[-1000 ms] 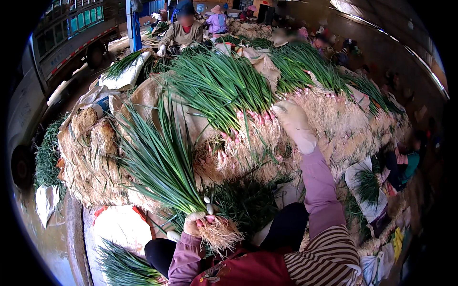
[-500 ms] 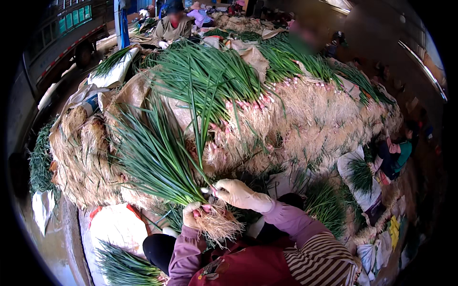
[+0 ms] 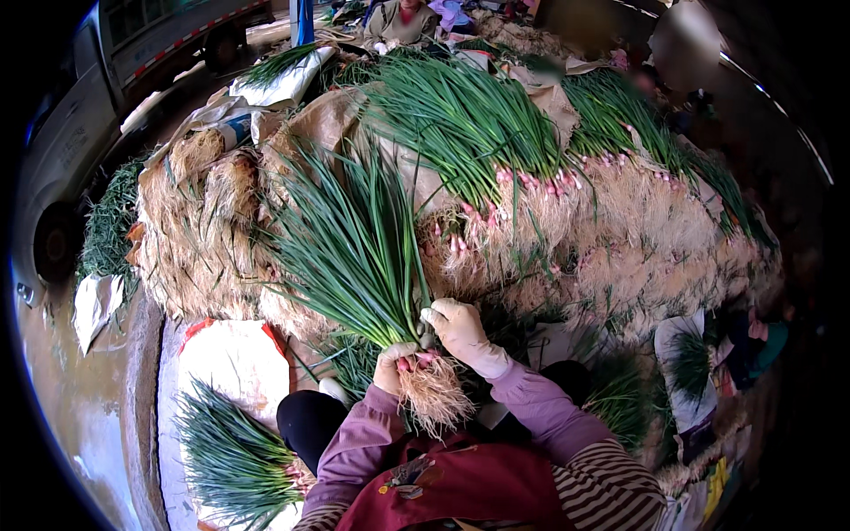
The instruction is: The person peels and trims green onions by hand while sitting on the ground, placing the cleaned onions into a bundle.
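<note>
- step in hand (judged): gathering; a green stalk [image 3: 421, 279] is set against the r edge of the bunch [image 3: 354, 239]. bunch = landmark for all places below.
- bunch pos.: in front of the apron [image 3: 452, 482]; leaves [image 3: 328, 265] point up & away, pink bulbs [image 3: 423, 357] at the near end, roots [image 3: 434, 398] hanging toward the apron.
- l hand [image 3: 388, 367]: gloved; fingers wrapped round the bunch just above the bulbs.
- r hand [image 3: 462, 332]: gloved; fingers closed on the green stalk at the bunch's r edge. exact no. of stalks pinched: can't tell.
- next move (judged) calls for: l hand firm above the bulbs; r hand to bring the green stalk in line w/ the rest, bulbs level, roots same way. watch for bent leaves & snagged roots.
- far edge: pile [image 3: 637, 243] of onions, beyond & to the r of bunch. leaves overlap it in view; contact can't tell.
- near edge: l knee [image 3: 305, 420] to lower l of bunch, r knee [image 3: 567, 379] to its r.
- l of bunch: white sack [image 3: 235, 354] w/ a second bunch [image 3: 235, 451] on it; curb [image 3: 146, 407] & wet floor [image 3: 88, 372] farther out.
- room (judged): tightest below bunch, btwn knees; freer up & over the pile. low swing to l must miss the second bunch.
</note>
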Available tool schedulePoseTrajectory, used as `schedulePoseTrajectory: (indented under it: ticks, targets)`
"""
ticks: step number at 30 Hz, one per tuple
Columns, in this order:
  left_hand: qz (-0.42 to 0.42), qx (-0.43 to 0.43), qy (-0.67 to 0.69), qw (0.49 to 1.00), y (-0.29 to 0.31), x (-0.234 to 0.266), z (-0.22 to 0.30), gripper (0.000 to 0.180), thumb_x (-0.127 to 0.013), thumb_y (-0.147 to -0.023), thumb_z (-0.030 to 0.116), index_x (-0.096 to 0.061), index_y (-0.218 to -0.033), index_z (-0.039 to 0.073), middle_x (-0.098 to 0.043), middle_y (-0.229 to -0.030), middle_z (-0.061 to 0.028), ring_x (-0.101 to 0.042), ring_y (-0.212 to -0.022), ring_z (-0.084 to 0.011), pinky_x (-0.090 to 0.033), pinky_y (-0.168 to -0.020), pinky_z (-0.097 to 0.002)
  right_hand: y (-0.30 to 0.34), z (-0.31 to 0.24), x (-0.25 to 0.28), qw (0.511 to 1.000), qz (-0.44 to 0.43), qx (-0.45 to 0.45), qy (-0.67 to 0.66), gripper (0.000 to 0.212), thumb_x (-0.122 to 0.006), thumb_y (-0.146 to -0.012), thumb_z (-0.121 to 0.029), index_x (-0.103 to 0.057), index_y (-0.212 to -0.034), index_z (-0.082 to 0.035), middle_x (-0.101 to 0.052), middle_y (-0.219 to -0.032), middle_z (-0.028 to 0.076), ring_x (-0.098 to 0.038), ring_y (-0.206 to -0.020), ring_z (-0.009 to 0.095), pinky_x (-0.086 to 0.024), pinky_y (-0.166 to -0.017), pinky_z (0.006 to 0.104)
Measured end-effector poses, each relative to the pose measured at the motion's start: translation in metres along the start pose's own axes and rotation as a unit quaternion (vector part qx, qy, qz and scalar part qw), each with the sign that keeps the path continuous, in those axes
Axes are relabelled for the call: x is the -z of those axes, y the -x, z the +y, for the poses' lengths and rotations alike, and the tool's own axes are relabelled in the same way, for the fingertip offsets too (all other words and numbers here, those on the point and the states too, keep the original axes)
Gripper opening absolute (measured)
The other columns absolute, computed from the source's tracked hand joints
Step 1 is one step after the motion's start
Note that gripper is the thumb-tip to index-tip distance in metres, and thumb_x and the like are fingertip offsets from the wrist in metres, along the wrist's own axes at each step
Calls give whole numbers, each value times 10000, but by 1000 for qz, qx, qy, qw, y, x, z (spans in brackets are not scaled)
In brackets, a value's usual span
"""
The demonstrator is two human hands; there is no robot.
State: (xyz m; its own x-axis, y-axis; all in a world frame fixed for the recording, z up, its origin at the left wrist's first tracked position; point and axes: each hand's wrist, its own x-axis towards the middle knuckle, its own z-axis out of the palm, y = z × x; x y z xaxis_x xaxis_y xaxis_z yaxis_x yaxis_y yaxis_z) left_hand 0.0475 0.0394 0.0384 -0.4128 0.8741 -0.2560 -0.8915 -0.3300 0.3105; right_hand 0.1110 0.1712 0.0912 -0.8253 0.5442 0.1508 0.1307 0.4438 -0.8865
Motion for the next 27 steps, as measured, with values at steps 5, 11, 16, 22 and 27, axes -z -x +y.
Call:
schedulePoseTrajectory:
  ticks: [5,11,16,22,27]
  targets:
    - [-114,-38,-5,993,13,-20,13,337,-594,-662,17,-481,-979,28,-511,-783,-67,-555,-667,-199,-501,-632,-307,-25,43,25,910,-281,-1,304,367,-534,-831,-384,-613,-861,-27,-606,-767,195,-581,-773,384,-443,-669,457]
    - [-140,-42,37,989,-1,-10,12,338,-604,-686,26,-492,-1004,50,-543,-841,-69,-566,-781,-229,-495,-719,-369,-117,-18,105,848,254,139,444,340,-639,-779,-345,-618,-925,-39,-607,-780,140,-583,-714,298,-456,-655,415]
    - [-132,-36,27,990,-11,12,14,389,-600,-694,26,-495,-1068,35,-556,-900,-95,-563,-939,-252,-519,-764,-293,-116,-24,93,855,124,60,499,219,-604,-797,-217,-624,-873,-12,-612,-782,126,-597,-711,279,-461,-652,385]
    - [-40,10,-6,999,-1,2,13,446,-583,-726,72,-506,-1151,-39,-622,-978,-167,-633,-735,-181,-527,-658,-253,3,7,32,977,-173,44,117,188,-568,-816,-168,-625,-895,-7,-603,-758,154,-598,-692,259,-451,-625,350]
    - [-25,16,-12,999,-15,27,2,476,-575,-718,48,-488,-1179,-35,-603,-1011,-181,-631,-747,-189,-529,-679,-227,-24,21,36,999,-39,-22,19,297,-567,-864,-277,-609,-873,17,-612,-716,127,-571,-645,193,-444,-600,330]
